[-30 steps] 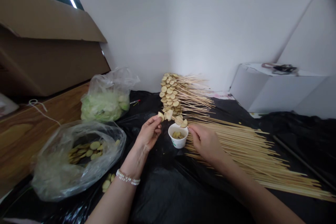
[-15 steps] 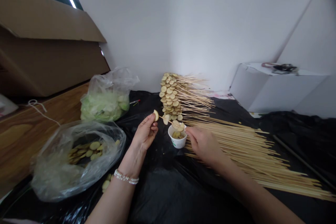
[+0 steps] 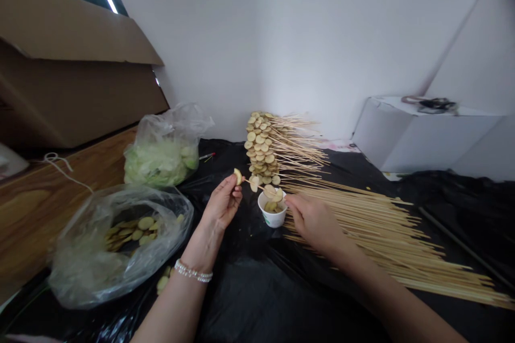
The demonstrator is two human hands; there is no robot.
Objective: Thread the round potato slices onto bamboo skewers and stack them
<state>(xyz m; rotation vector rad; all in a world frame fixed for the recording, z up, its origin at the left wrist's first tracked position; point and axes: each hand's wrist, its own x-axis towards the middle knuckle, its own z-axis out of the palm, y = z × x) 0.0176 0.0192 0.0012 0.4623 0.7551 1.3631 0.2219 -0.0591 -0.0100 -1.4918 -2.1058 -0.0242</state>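
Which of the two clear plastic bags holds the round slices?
The front bag, closer to the wearer: yellowish slices show inside it. The rear bag, farther off, holds pale green pieces instead.

I see the left hand (image 3: 221, 202) pinching a pale slice (image 3: 238, 177) at the left end of a skewer (image 3: 261, 187), the right hand (image 3: 313, 221) holding it beside a white cup (image 3: 273, 219); loaded skewers (image 3: 261, 144) lie piled farther off, bare sticks (image 3: 374, 236) rightward.

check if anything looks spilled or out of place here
A few loose slices lie on the black sheet, apparently outside the open bag. They look stray because other loose ones are held in that bag and the cup. Nothing else stands out.
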